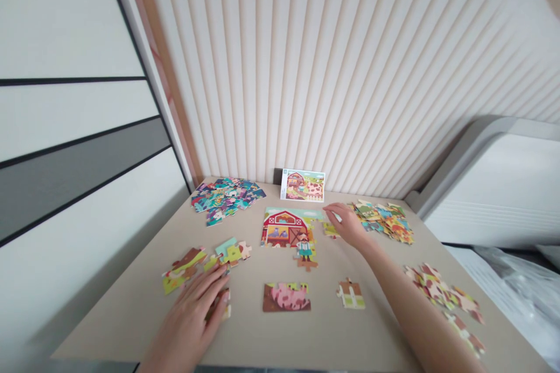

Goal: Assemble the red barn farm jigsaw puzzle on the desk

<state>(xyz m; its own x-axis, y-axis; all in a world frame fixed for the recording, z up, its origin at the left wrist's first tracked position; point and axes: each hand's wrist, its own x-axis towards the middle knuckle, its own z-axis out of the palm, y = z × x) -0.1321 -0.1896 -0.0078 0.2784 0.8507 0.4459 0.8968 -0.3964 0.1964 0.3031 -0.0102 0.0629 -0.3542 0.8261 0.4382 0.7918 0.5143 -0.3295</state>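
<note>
Barn section [284, 228], flat joined cardboard in red and green, sits mid-desk [324, 338], below the white-bordered printed farm card [304, 186]. Card is propped upright at the back, likely so its picture faces me.

Right hand [347, 226]: narrow, thumb and fingertips close together at the section's upper right edge. Can't tell if a piece is pinched. Small green cardboard piece [331, 230] lies just beside it.

Left hand [192, 309]: wide, palm down, thumb apart from fingers, over loose brown-and-cream pieces [226, 306]. Probably steadying or sorting them; no grip visible. Green-and-brown cardboard cluster [177, 274] is by its fingers, within easy reach.

Pink pig section [286, 296] and brown-and-green fence section [350, 295] lie apart near me, probably to keep joined parts intact. Outer piles look split by colour.

Count: 1 card, 1 barn section, 1 pig section, 1 fence section. 2 back piles: blue-and-purple cardboard [227, 198] left, orange-and-green cardboard [387, 221] right. 1 pink-and-brown cardboard scatter [437, 288] front right. Pieces overlap; can't count them singly.
</note>
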